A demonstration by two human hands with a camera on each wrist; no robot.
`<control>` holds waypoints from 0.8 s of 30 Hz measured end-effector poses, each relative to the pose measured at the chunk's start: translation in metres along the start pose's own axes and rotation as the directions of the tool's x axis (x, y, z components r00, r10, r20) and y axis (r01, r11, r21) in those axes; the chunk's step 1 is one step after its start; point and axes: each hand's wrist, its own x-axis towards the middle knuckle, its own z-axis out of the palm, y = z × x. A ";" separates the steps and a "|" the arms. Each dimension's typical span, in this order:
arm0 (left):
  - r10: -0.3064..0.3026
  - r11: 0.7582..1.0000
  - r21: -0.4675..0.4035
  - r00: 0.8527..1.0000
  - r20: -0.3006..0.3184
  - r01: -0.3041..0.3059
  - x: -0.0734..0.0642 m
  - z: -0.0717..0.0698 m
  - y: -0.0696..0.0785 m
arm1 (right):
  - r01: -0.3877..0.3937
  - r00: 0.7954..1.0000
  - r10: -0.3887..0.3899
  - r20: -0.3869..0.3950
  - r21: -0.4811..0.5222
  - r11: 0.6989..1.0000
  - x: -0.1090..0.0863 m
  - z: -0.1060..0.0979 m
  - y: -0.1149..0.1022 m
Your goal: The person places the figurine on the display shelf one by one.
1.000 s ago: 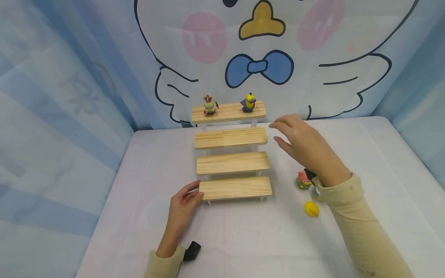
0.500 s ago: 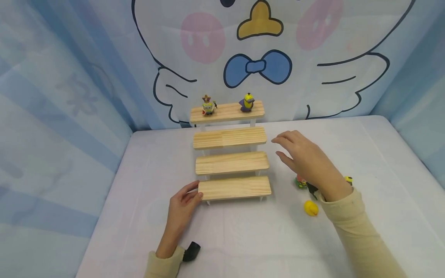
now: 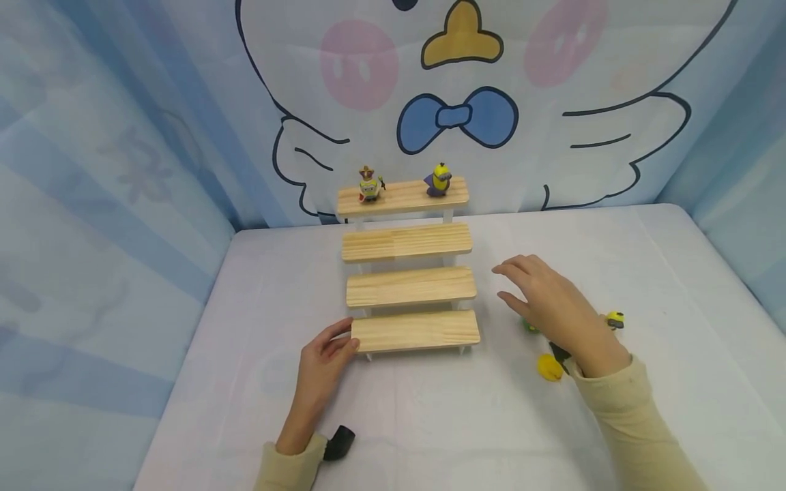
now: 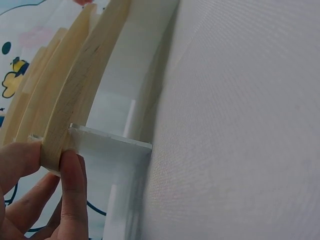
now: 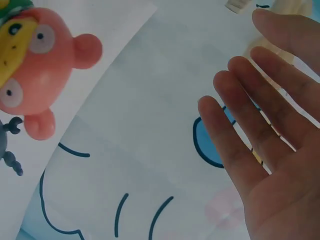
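A four-tier display stand of light wooden boards (image 3: pixel 414 332) on white supports stands mid-table. At the lowest board's left end, my left hand (image 3: pixel 324 361) pinches the edge; the left wrist view shows its fingertips on both faces of that board (image 4: pixel 75 95). My right hand (image 3: pixel 555 307), with nothing in it, hovers right of the stand, its fingers straight and apart in the right wrist view. On the top tier are a crowned yellow figurine (image 3: pixel 368 187) and a purple-caped one (image 3: pixel 439 181). Nearest the right hand is a pink-headed figurine (image 5: pixel 55 65), mostly hidden by it in the head view.
Close to the right wrist lies a small yellow toy (image 3: pixel 549 367). Another yellow-and-black figurine (image 3: pixel 615 320) sits beyond the wrist to the right. A printed cloth backdrop (image 3: pixel 589 170) hangs behind the white table (image 3: pixel 430 423).
My right hand has moved down and slightly right, away from the upper tiers toward the toys on the table. My left hand keeps its place on the lowest board.
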 end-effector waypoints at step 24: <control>0.031 0.999 0.007 1.000 0.007 -0.031 0.000 -0.001 -0.003 | -0.127 0.974 0.128 0.185 -0.016 0.992 -0.025 0.015 0.012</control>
